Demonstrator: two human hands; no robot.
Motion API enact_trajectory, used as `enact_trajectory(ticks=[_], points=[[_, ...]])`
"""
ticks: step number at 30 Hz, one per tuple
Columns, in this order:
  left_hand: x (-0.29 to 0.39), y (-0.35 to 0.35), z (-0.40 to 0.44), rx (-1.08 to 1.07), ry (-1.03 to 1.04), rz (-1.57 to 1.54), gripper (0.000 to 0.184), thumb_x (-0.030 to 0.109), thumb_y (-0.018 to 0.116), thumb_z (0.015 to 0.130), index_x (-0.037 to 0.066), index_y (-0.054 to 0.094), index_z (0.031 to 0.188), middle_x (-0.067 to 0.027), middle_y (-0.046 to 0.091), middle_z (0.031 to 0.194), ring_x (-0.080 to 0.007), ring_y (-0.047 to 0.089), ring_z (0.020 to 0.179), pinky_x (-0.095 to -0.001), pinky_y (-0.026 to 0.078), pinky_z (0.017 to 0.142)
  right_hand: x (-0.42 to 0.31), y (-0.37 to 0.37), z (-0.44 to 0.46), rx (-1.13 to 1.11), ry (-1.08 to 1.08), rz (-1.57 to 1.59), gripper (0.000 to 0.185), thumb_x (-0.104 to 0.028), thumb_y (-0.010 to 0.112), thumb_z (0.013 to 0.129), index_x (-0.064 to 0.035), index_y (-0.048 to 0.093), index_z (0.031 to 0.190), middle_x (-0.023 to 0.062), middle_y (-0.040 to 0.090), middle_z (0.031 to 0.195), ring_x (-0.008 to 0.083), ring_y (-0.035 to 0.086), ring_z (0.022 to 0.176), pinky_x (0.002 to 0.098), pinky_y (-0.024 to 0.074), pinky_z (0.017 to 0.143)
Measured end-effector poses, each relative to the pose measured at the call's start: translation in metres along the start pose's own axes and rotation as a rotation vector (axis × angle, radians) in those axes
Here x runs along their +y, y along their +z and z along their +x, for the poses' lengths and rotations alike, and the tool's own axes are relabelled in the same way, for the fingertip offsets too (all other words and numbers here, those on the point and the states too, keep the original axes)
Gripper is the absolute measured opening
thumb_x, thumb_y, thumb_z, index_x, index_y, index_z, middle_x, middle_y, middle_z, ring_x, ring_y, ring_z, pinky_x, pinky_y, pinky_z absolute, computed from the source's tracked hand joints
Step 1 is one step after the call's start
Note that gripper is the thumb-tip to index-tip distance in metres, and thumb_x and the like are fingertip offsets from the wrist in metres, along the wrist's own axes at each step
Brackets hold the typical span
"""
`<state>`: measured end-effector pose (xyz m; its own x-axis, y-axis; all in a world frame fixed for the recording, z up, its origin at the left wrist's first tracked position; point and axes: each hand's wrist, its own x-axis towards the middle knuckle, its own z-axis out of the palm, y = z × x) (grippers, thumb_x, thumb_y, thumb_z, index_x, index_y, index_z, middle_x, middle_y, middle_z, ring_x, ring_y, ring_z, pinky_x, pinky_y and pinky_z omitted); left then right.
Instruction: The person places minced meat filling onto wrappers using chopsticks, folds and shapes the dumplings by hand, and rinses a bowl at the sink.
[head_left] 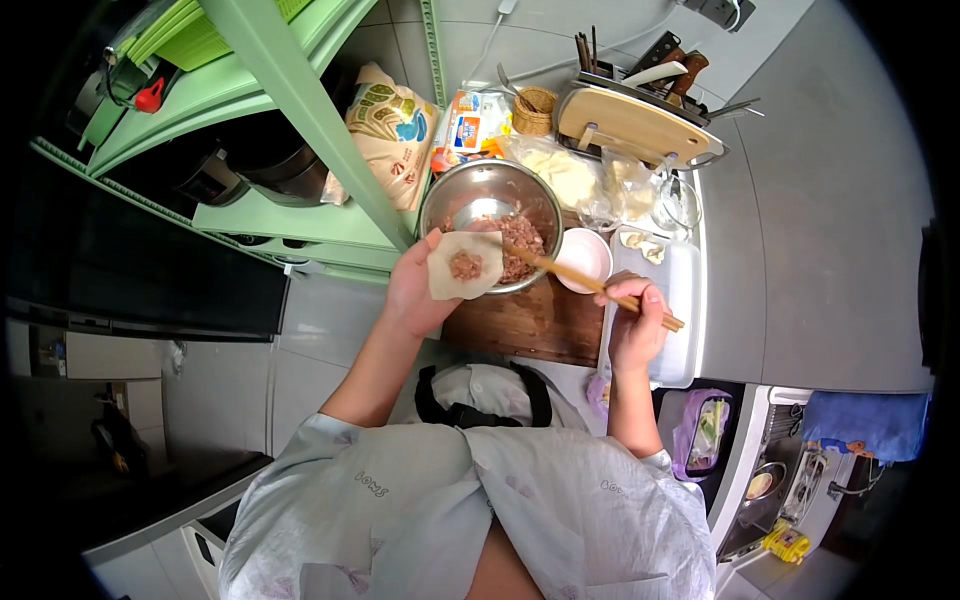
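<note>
My left hand [408, 290] holds a thin, pale dumpling wrapper [440, 284] laid over the fingers. A small lump of minced meat [466, 265] rests in the wrapper's middle. In my right hand [638, 325] is a pair of wooden chopsticks [572, 275], fingers closed round them. Their tips reach left over a steel mixing bowl [548, 190], close to the wrapper. More minced meat [527, 240] fills the bowl's lower right part. Beside it stands a small pinkish-white bowl [586, 258]. To the right, a clear plastic tray [672, 345] bears a few folded dumplings [645, 246] at its far end.
A wooden board [535, 325] lies under the bowls. Behind are a bag of pale wrappers [560, 172], a glass bowl [677, 205] and a rack with a cutting board [625, 125] and knives. A green metal shelf [300, 110] closes off the left; a large printed bag [392, 130] leans there.
</note>
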<state>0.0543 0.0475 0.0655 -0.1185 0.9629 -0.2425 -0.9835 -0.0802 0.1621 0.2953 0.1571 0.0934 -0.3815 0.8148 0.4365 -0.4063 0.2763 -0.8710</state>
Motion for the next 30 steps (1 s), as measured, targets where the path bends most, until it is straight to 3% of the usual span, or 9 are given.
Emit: enact_trajectory(ticks=[4,8,12,15,19,20,23,26,30], points=[[0.004,-0.012,-0.002,0.007,0.011,0.009,0.054,0.033,0.028,0.102,-0.006,0.033,0.139,-0.0206,0.04,0.141,-0.0333,0.038,0.132,-0.0474,0.029,0.111,0.025,0.005,-0.005,-0.035,0.267,-0.438,0.028,-0.013,0.044,0.098,0.0022,0.063,0.085,0.0097,0.064,0.081,0.0152,0.06,0.076,0.0291,0.0475,0.071],[0.005,-0.012,-0.001,-0.02,-0.01,0.016,0.055,0.034,0.027,0.102,-0.006,0.033,0.139,-0.0215,0.04,0.141,-0.0329,0.039,0.131,-0.0467,0.029,0.111,0.075,0.02,-0.018,-0.328,0.059,-0.68,0.013,-0.007,0.055,0.087,0.0,0.064,0.093,0.0162,0.063,0.087,0.0335,0.059,0.083,0.0409,0.0474,0.077],[0.007,-0.012,0.0,-0.013,-0.054,0.069,0.053,0.03,0.028,0.1,-0.008,0.035,0.137,-0.0215,0.044,0.138,-0.0326,0.043,0.129,-0.0458,0.032,0.109,0.049,0.02,-0.018,-0.566,0.042,-0.976,0.034,-0.007,0.062,0.079,-0.0019,0.056,0.113,0.0166,0.06,0.105,0.0363,0.053,0.101,0.0445,0.0415,0.09],[0.003,-0.012,0.002,0.109,-0.066,0.147,0.051,0.027,0.03,0.098,-0.008,0.04,0.134,-0.0204,0.05,0.133,-0.0324,0.049,0.123,-0.046,0.037,0.106,0.068,-0.022,-0.018,-0.381,0.058,-1.129,0.05,-0.008,0.065,0.076,-0.0005,0.049,0.123,0.0167,0.055,0.118,0.0369,0.048,0.112,0.0456,0.0365,0.096],[-0.011,-0.003,0.003,0.045,-0.173,0.202,0.05,0.025,0.03,0.097,-0.007,0.04,0.134,-0.0211,0.05,0.133,-0.032,0.049,0.123,-0.0454,0.037,0.106,0.088,-0.042,-0.016,-0.355,-0.015,-1.375,0.044,-0.025,0.061,0.087,0.0019,0.051,0.121,0.018,0.055,0.123,0.0381,0.041,0.125,0.049,0.0253,0.109],[-0.015,0.0,0.005,0.014,-0.195,0.204,0.05,0.025,0.03,0.097,-0.007,0.04,0.134,-0.0212,0.05,0.133,-0.0318,0.049,0.124,-0.0451,0.037,0.106,0.094,-0.045,-0.014,-0.416,0.014,-1.374,0.045,-0.033,0.055,0.091,0.002,0.051,0.119,0.0189,0.059,0.117,0.0384,0.04,0.127,0.0524,0.017,0.113],[-0.02,0.012,0.005,-0.062,-0.243,0.183,0.052,0.028,0.029,0.099,-0.007,0.038,0.136,-0.0212,0.048,0.134,-0.0318,0.048,0.125,-0.0445,0.037,0.106,0.103,-0.052,-0.013,-0.554,0.133,-1.434,0.041,-0.031,0.053,0.093,0.0024,0.052,0.116,0.0192,0.062,0.11,0.0381,0.042,0.126,0.0537,0.015,0.113],[-0.024,0.018,0.006,-0.055,-0.234,0.214,0.055,0.033,0.028,0.101,-0.007,0.035,0.137,-0.0207,0.047,0.135,-0.0315,0.047,0.125,-0.0439,0.037,0.106,0.102,-0.054,-0.012,-0.375,0.023,-1.358,0.028,-0.026,0.05,0.094,-0.0009,0.054,0.106,0.0167,0.065,0.108,0.0372,0.043,0.126,0.0546,0.0152,0.112],[-0.028,0.018,0.006,-0.069,-0.241,0.234,0.056,0.036,0.026,0.102,-0.007,0.037,0.136,-0.0201,0.047,0.135,-0.0301,0.048,0.124,-0.0428,0.038,0.105,0.039,-0.02,0.011,-0.208,-0.09,-0.901,0.01,-0.017,0.049,0.093,-0.007,0.05,0.093,0.0113,0.066,0.113,0.0371,0.042,0.127,0.055,0.0178,0.112]])
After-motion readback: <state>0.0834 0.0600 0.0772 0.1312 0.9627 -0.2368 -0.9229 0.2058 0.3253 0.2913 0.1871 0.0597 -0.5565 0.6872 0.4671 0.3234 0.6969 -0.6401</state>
